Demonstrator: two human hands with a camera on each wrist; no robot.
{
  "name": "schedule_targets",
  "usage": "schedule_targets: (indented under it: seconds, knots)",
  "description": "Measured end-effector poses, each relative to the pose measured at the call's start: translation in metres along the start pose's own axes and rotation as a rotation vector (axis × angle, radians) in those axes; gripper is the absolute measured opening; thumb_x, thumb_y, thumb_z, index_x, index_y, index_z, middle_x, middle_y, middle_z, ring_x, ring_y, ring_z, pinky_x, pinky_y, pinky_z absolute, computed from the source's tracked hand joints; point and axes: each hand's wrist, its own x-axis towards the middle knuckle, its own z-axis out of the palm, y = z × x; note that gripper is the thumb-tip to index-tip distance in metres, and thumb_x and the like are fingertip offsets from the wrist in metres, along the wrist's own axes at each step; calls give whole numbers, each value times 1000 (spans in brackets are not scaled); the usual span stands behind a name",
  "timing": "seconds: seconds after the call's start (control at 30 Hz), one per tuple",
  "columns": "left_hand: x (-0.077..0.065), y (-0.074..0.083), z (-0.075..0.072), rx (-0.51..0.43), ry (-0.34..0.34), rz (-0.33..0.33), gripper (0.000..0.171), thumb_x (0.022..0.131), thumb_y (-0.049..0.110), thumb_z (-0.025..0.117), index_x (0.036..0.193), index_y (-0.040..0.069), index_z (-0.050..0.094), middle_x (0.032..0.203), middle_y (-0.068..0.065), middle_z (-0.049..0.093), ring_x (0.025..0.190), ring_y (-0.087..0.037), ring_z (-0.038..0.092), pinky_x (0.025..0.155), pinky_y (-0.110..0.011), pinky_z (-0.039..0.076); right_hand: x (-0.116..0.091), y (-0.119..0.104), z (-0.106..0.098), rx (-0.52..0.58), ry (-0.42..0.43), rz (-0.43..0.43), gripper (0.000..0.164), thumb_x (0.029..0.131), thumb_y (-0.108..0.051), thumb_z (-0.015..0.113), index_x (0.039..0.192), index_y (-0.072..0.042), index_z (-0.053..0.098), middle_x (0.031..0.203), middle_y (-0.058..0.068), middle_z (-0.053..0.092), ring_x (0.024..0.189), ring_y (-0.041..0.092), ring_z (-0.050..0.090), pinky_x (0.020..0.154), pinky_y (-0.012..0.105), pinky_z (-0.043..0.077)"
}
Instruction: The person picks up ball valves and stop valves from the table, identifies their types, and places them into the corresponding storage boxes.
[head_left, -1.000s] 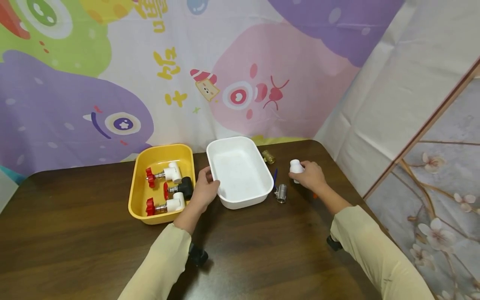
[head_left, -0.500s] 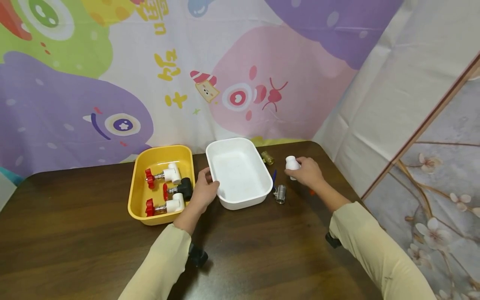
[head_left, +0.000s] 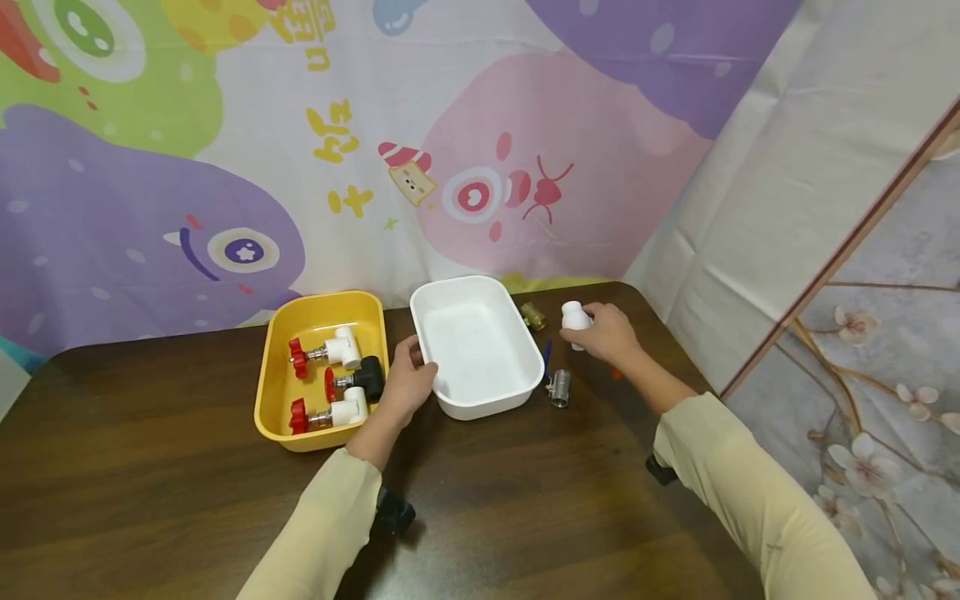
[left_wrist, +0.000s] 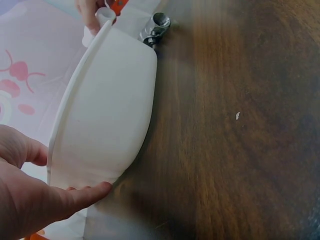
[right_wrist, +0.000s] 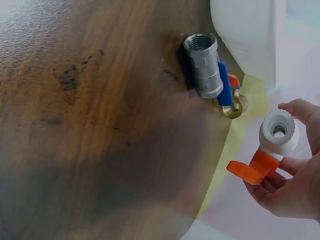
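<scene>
My left hand (head_left: 408,383) grips the left edge of a white tray (head_left: 480,410). In the left wrist view its thumb lies at the rim and its fingers lie against the outer wall. A white plastic ball valve (head_left: 574,315) with an orange handle (right_wrist: 255,167) is in my right hand (head_left: 609,335), to the right of the tray. The right wrist view shows fingers and thumb around the valve, its ribbed round end facing the camera. Beside the tray's right wall lie a steel ball valve (head_left: 560,388) with a blue handle and a brass valve (head_left: 533,316).
A yellow tray (head_left: 272,367) stands left of the white one. It holds several valves with red handwheels: white ones (head_left: 349,408) and a black one (head_left: 370,379). A printed cloth (head_left: 360,250) hangs behind the brown table (head_left: 487,500); a flowered panel (head_left: 870,433) rises at right.
My right hand has carried the white ball valve leftward and slightly toward the back, closer to the white tray. The left hand stays at the tray's edge.
</scene>
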Motion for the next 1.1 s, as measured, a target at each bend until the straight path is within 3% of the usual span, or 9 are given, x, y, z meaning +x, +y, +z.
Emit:
schedule_targets:
  seconds: [0.23, 1.1]
  knots:
    - [1, 0, 0, -4, 1, 10, 59, 93, 10, 45, 146, 6, 19, 137, -21, 38, 125, -34, 44, 100, -44, 44, 4, -11, -2, -2, -5, -14, 63, 79, -38, 66, 125, 4, 53, 116, 24, 57, 105, 36, 52, 88, 46, 45]
    - [-1, -1, 0, 14, 6, 26, 57, 93, 9, 43, 145, 4, 20, 136, -22, 37, 123, -34, 45, 97, -43, 46, 11, -47, 4, 19, -23, -67, 59, 79, -36, 69, 123, 1, 57, 115, 20, 62, 101, 33, 58, 82, 43, 50]
